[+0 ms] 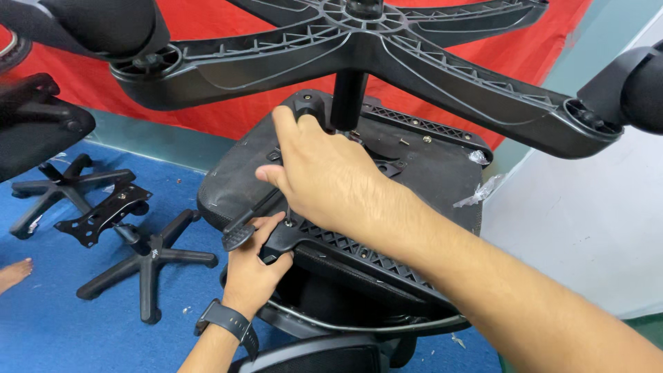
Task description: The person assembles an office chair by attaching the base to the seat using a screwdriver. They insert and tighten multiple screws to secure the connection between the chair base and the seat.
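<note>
An upturned black office chair fills the view, its seat underside point(428, 173) facing me and its five-star base point(290, 59) with casters above. My right hand point(324, 173) reaches over the tilt mechanism, fingers curled on a black knob next to the gas cylinder point(347, 97). My left hand point(252, 266), with a dark wristwatch, grips the black lever paddle point(238, 237) and the plastic edge of the mechanism plate from below.
Two more chair bases point(148, 259) and a loose mechanism plate point(103, 214) lie on the blue carpet at left. Another black chair part point(34, 124) stands far left. A red cloth hangs behind. A white panel point(587, 221) is at right. Someone's bare foot point(14, 273) shows at the left edge.
</note>
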